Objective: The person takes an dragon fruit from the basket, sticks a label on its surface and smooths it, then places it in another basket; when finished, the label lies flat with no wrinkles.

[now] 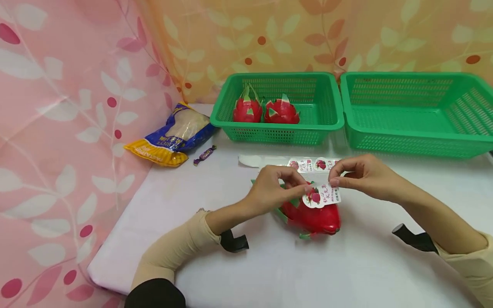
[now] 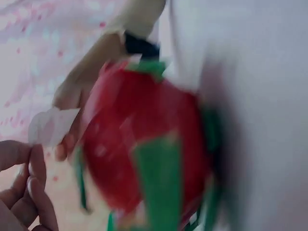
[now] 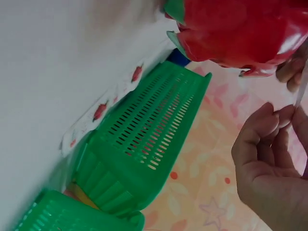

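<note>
Between both hands, over a red dragon fruit, is a white sticker label printed with fruit and lettering. My left hand pinches its left end between thumb and forefinger. The other end is pinched by my right hand. The dragon fruit lies on the table with its green leaf tips toward the left. In the left wrist view the fruit looms large and blurred, with the label's pale back beside it. Seen from the right wrist, the label is a thin edge at the fingertips.
A strip of labels lies behind the fruit. Farther back stand two green baskets, the left basket with two dragon fruits in it and the right basket. A blue and yellow bag and a purple wrapped candy lie at left.
</note>
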A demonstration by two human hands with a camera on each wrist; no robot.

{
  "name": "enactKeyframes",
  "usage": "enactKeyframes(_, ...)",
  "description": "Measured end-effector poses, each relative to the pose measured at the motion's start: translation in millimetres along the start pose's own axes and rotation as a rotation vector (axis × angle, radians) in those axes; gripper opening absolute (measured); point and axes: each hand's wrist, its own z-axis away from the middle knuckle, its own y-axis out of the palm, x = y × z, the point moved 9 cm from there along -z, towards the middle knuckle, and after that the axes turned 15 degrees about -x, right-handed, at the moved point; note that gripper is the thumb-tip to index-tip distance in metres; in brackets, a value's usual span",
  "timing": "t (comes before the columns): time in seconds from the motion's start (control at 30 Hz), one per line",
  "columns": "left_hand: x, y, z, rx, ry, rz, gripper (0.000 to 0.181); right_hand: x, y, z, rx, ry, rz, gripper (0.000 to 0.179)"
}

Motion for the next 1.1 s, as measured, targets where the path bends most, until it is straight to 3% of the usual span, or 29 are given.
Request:
enactKeyframes(0.17, 4.7, 12.0, 20.9, 0.009, -0.004, 0.011, 0.006, -4, 14, 8.0, 0.167, -0.018, -0.098, 0.009)
enactKeyframes(0.27, 7.0, 15.1, 24.5, 0.003, 0.016, 0.004, 0.007, -8, 18, 9.5, 0.209, 0.0, -0.099, 0.007)
enactKeyframes(0.4, 4.7, 16.3, 23.3, -0.013, 0.101, -0.037, 0.009, -14, 20, 8.8, 0.217, 0.013, -0.084, 0.005)
enactKeyframes(0.57, 0.6, 17.1, 20.8, -0.031, 0.222, -0.185, 0.012, -21, 23, 9.8, 0.221, 0.034, -0.109, 0.004)
enactKeyframes(0.67, -1.5, 16.8, 20.0, -0.045, 0.259, -0.265, 0.014, -23, 23, 9.9, 0.208, 0.033, -0.109, 0.004)
enactKeyframes(0.8, -3.3, 16.4, 20.2, -0.063, 0.283, -0.3, 0.01, -25, 21, 9.7, 0.165, 0.014, -0.084, 0.006)
enactKeyframes(0.9, -10.6, 18.9, 22.8, -0.079, 0.378, -0.333, 0.005, -26, 18, 9.2, 0.127, 0.013, -0.087, 0.006)
enactKeyframes(1.03, -21.4, 24.9, 29.7, -0.113, 0.552, -0.471, 0.014, -25, 17, 10.2, 0.101, 0.018, -0.126, 0.007)
enactKeyframes(1.1, -23.4, 27.1, 33.0, -0.119, 0.606, -0.541, 0.023, -22, 20, 12.8, 0.105, 0.001, -0.137, 0.011)
